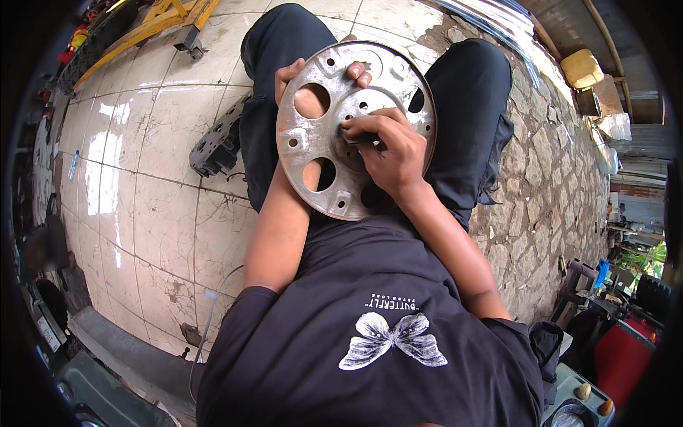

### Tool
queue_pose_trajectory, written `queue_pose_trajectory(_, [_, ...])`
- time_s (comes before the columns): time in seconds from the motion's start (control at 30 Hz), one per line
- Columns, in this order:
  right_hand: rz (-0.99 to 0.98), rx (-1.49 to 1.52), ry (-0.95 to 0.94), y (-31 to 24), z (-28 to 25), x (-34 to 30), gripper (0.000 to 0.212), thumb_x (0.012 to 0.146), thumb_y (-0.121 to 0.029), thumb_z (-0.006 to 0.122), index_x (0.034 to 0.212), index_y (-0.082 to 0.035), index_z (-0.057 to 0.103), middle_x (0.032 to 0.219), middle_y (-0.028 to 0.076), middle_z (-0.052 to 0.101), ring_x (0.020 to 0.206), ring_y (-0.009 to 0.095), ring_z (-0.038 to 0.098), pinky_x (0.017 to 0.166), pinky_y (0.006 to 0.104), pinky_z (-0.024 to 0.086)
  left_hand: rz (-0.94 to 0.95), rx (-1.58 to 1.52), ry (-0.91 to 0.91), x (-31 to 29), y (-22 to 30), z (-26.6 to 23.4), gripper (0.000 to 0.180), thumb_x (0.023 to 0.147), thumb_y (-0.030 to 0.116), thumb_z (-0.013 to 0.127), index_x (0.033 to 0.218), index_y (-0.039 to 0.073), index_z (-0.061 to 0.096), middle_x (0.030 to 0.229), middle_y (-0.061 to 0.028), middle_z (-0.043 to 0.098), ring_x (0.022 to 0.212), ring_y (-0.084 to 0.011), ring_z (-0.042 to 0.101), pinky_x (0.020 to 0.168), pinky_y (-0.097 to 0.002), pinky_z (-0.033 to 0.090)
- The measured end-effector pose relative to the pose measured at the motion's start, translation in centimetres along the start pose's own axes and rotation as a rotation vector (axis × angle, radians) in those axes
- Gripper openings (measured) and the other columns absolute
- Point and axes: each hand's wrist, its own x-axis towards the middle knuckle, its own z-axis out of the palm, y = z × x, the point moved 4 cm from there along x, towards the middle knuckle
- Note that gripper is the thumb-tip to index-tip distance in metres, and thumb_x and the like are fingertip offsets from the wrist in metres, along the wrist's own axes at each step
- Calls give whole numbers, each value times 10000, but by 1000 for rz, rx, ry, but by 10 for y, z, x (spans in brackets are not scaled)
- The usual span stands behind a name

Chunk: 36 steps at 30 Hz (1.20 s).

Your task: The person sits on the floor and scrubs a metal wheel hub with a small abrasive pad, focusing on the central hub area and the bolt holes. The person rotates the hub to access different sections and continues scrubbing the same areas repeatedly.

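Observation:
A round, worn metal drive plate [356, 167], with several large holes and smaller bolt holes, is held tilted over my lap between my knees. My left hand [310, 102] supports it from behind. Its thumb side wraps the upper left rim, and fingertips come through an opening near the top; skin also shows through the left holes. On the plate's face, my right hand [398, 146] is closed with bent fingers pressing a small dark piece [361, 136] against the hub. That piece is mostly covered by the fingers, so its kind is unclear.
A black perforated metal part [217, 142] lies on the tiled floor [156, 213] beside my left leg. Beyond it stands a yellow metal frame [153, 39]. Rough stone paving [544, 167] stretches to the right, with a yellow jerrycan [581, 69] farther off.

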Motion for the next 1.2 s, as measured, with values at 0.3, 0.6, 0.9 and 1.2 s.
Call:
queue_pose_trajectory(0.3, [39, 31, 26, 11, -4, -6, 287, 729, 54, 828, 939, -141, 829, 967, -46, 846, 888, 175, 751, 781, 330, 625, -22, -13, 31, 0, 0, -4, 696, 980, 569, 510, 1280, -59, 538, 1069, -167, 611, 1091, -319, 571, 990, -439, 508])
queue_pose_trajectory(0.6, [72, 7, 12, 13, -7, -9, 263, 744, 13, 860, 937, -165, 839, 945, -47, 837, 842, 181, 725, 743, 344, 607, 6, 28, 52, 1, 0, 0, 670, 981, 574, 527, 1218, -52, 562, 1072, -164, 547, 1110, -333, 527, 947, -441, 500])
queue_pose_trajectory(0.9, [92, -2, 17, 5, -4, 0, 250, 742, -11, 885, 928, -173, 843, 952, -50, 834, 802, 186, 697, 723, 345, 597, -47, 42, 31, 1, 0, -3, 639, 978, 582, 518, 1172, -27, 536, 1079, -154, 551, 1122, -315, 536, 975, -430, 496])
queue_pose_trajectory(1.2, [127, 1, 10, 3, -1, 6, 235, 749, -20, 887, 927, -165, 839, 935, -30, 822, 787, 209, 688, 719, 361, 588, -22, 44, 51, 2, 0, -3, 678, 970, 574, 532, 1222, -55, 547, 1089, -163, 551, 1142, -333, 525, 991, -430, 490])
